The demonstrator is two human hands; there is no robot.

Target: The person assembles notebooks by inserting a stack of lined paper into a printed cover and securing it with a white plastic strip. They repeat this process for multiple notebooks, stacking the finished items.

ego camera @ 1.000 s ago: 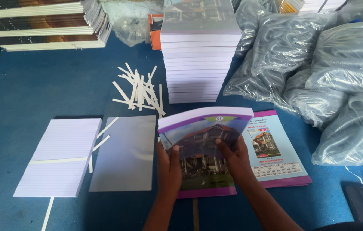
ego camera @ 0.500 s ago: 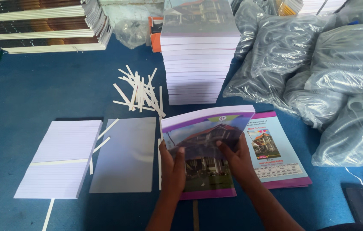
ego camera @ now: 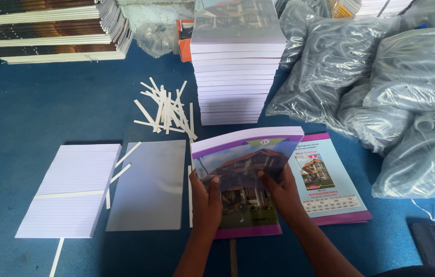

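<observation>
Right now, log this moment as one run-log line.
left hand: holds notebook | right hand: holds notebook | beside: grey sheet, ruled pad, paper strips

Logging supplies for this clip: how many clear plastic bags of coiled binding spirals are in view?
4, possibly more beyond the frame: one bag right of the notebook stack, one at far right, one below them, one nearest the printed cover sheets.

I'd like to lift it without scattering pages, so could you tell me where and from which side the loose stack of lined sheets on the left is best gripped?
Probably by its long edges, midway, where the white paper strip crosses the stack of lined sheets. It lies flat on the blue floor, unbound, so a hand coming in from each side could pinch under and over the pile.
</observation>
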